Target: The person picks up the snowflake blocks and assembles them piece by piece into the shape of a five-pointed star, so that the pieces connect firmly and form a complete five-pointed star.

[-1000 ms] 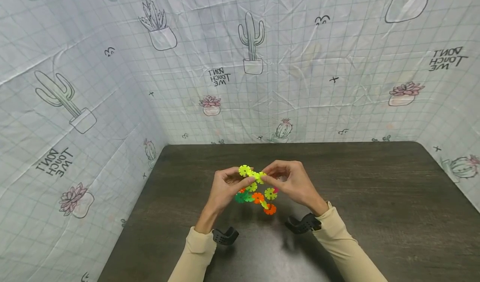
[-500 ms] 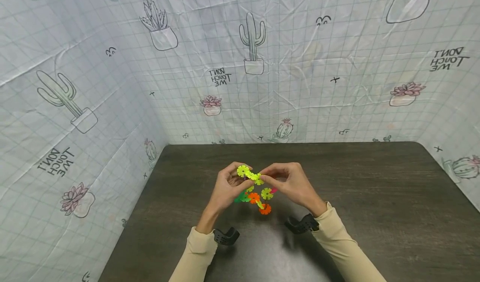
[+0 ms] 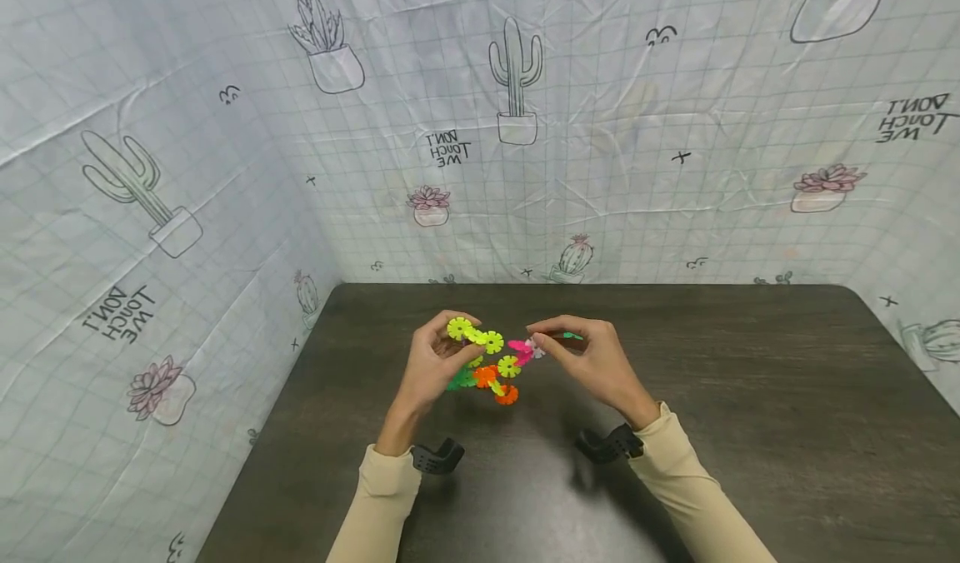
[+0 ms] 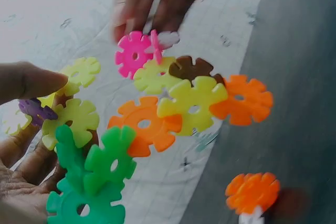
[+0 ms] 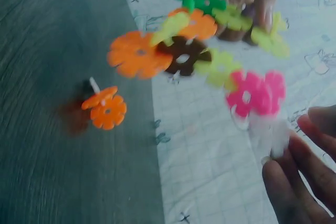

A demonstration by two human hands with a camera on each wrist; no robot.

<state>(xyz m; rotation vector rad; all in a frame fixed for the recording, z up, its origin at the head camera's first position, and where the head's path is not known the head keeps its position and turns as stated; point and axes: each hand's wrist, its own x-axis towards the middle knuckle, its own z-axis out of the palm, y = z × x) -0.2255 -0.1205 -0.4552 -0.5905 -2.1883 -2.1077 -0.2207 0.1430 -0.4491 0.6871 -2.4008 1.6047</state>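
Note:
My left hand (image 3: 431,371) pinches the yellow end of a joined chain of notched, flower-shaped plastic discs, raised over the table. Yellow discs (image 3: 460,328) show between finger and thumb, with a purple disc (image 4: 38,110) among them. Green discs (image 4: 110,161), orange discs (image 4: 144,123) and a brown disc (image 5: 184,56) follow along the chain. At the other end are pink discs (image 5: 257,93) and a whitish disc (image 5: 270,132), blurred in the right wrist view. My right hand (image 3: 592,367) pinches that whitish disc with its fingertips.
A dark wood table (image 3: 750,430) lies beneath, with a printed cloth (image 3: 600,130) hung behind and beside it. A separate-looking orange piece (image 5: 107,109) with a white part shows against the table. Some green (image 3: 572,336) shows behind the right hand.
My right hand has left the yellow discs and now holds the whitish disc by the pink ones. My left hand has moved left with the chain, widening the gap between hands.

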